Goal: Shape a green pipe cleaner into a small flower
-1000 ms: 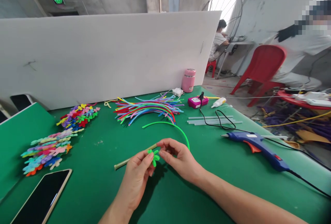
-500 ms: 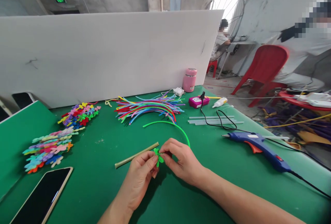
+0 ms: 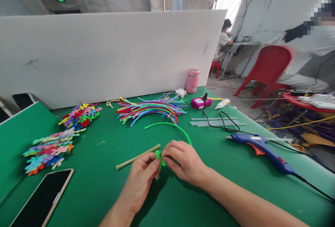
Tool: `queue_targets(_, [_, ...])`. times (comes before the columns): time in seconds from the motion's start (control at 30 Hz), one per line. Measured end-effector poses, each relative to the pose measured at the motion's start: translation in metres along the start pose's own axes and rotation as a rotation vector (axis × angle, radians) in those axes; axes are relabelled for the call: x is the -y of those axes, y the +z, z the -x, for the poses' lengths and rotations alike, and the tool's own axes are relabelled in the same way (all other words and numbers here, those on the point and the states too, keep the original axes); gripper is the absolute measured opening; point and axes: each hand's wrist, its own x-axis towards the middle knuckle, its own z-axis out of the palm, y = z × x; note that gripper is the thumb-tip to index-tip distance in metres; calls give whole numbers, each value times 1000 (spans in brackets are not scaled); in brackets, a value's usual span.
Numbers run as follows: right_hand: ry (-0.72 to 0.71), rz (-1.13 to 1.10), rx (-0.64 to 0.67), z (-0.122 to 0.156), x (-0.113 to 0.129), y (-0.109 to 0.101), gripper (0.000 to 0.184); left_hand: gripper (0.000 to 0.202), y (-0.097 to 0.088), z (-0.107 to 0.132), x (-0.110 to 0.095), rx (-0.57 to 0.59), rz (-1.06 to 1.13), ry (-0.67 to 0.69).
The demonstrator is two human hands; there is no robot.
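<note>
My left hand (image 3: 142, 178) and my right hand (image 3: 184, 162) meet over the green table (image 3: 104, 192), both pinching a small bright green pipe-cleaner shape (image 3: 159, 157) between their fingertips. The long free end of the green pipe cleaner (image 3: 170, 126) arcs away from my right hand toward the back. A thin tan stick (image 3: 137, 157) lies on the table just left of my fingers. Both hands have their fingers closed on the green piece.
A bundle of coloured pipe cleaners (image 3: 151, 110) lies behind, finished coloured shapes (image 3: 48, 150) in piles at the left, a phone (image 3: 42, 199) at the front left. A blue glue gun (image 3: 261, 148), glue sticks (image 3: 217, 121) and a pink bottle (image 3: 191, 81) sit right. People sit beyond the white board (image 3: 104, 56).
My fingers have drawn closer together around the green shape, which is now more tightly bunched and partly hidden. The hands have shifted slightly right.
</note>
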Motion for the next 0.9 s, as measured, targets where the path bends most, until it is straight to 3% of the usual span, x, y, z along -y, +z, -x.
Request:
queue_targets(0.5, [-24,-50,1,1,3,-1,14,18,-1,0,0,41,15,-36])
queue_targets(0.9, [-58,93,68,-2,5,-6,17,23,0,2,0,-5,-220,33])
